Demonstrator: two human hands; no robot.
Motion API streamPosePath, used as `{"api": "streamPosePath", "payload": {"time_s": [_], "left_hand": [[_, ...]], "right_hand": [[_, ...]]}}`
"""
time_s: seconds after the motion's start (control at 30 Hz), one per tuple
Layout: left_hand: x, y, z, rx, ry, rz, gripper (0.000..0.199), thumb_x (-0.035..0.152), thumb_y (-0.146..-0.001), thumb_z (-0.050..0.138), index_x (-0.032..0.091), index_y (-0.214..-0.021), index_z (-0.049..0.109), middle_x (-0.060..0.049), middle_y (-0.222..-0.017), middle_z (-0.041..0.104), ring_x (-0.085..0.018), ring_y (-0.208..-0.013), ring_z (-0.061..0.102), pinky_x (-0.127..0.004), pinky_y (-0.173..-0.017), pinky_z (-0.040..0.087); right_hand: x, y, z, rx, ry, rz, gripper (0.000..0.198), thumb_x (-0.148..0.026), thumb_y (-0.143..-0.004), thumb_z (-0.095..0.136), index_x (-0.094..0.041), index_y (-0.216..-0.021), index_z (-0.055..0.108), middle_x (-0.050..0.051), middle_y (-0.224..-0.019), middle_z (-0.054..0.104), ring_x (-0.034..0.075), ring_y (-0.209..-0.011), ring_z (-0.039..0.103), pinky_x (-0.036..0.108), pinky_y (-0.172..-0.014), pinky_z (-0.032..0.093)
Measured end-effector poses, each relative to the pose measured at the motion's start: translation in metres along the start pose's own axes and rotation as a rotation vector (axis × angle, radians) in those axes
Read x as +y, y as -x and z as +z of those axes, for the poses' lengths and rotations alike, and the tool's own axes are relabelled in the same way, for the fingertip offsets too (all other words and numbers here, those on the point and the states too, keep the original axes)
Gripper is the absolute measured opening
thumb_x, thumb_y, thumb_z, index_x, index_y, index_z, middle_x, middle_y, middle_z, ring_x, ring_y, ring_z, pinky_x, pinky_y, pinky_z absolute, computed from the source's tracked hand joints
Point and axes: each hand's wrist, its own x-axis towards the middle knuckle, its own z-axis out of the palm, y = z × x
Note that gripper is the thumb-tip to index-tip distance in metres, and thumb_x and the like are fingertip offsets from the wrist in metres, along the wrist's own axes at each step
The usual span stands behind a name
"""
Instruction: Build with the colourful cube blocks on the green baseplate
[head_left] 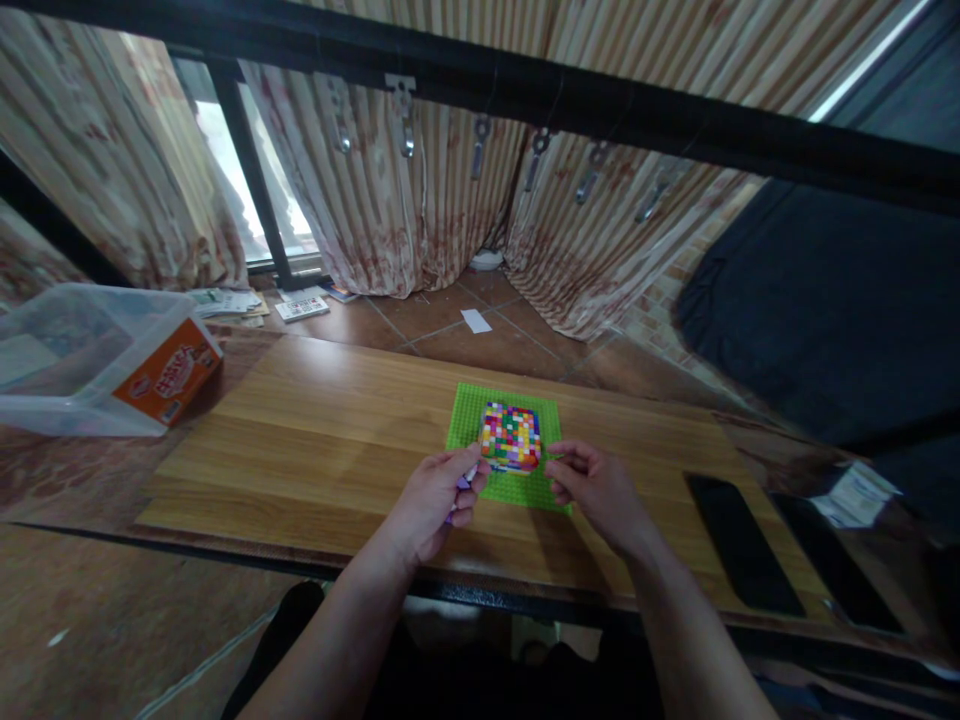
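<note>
A many-coloured block of small toy bricks (511,436) stands on a green studded baseplate (469,405) on the wooden tabletop. At the block's near left corner is my left hand (444,495), its fingers curled round a few purple and white toy bricks (463,482). The thumb and forefinger of that hand reach to the block's edge. My right hand (592,485) is just right of the block, over the baseplate, with fingers bent and the tips drawn together. Whatever may be between those fingertips is too small to make out.
A clear plastic bin (82,400) with an orange label sits at the left. Two dark flat phone-like slabs (742,545) lie at the right, near a crumpled packet (855,495). Metal hooks hang from a black bar (480,65) above the far side.
</note>
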Motion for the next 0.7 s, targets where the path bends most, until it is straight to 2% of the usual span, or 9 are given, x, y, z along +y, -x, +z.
{"api": "streamPosePath", "payload": {"time_s": [0.23, 0.43, 0.7], "left_hand": [[-0.001, -0.001, -0.001, 0.023, 0.0, 0.013, 0.03, 0.04, -0.074, 0.07, 0.012, -0.073, 0.059, 0.006, -0.055, 0.045, 0.0, -0.037, 0.025, -0.016, -0.036, 0.012], [0.0, 0.0, 0.0, 0.024, -0.001, 0.017, 0.031, 0.041, -0.073, 0.071, 0.012, -0.074, 0.059, 0.006, -0.056, 0.045, 0.0, -0.038, 0.025, -0.016, -0.036, 0.012], [0.0, -0.002, -0.001, 0.027, -0.012, 0.018, 0.03, 0.041, -0.075, 0.068, 0.013, -0.075, 0.059, 0.005, -0.057, 0.045, -0.001, -0.039, 0.026, -0.016, -0.036, 0.014]], "right_hand": [[0.0, -0.003, 0.007, -0.041, -0.015, 0.002, 0.027, -0.038, -0.061, 0.077, -0.017, -0.066, 0.061, -0.002, -0.052, 0.062, 0.009, -0.044, 0.056, 0.021, -0.041, 0.049], [0.004, -0.006, 0.01, -0.075, -0.08, 0.009, 0.035, -0.046, -0.061, 0.079, -0.017, -0.068, 0.062, 0.001, -0.058, 0.067, 0.009, -0.043, 0.056, 0.021, -0.04, 0.05], [0.005, -0.006, 0.012, -0.076, -0.152, 0.054, 0.04, -0.05, -0.059, 0.081, -0.017, -0.07, 0.06, 0.0, -0.056, 0.066, 0.009, -0.041, 0.055, 0.021, -0.038, 0.049]]}}
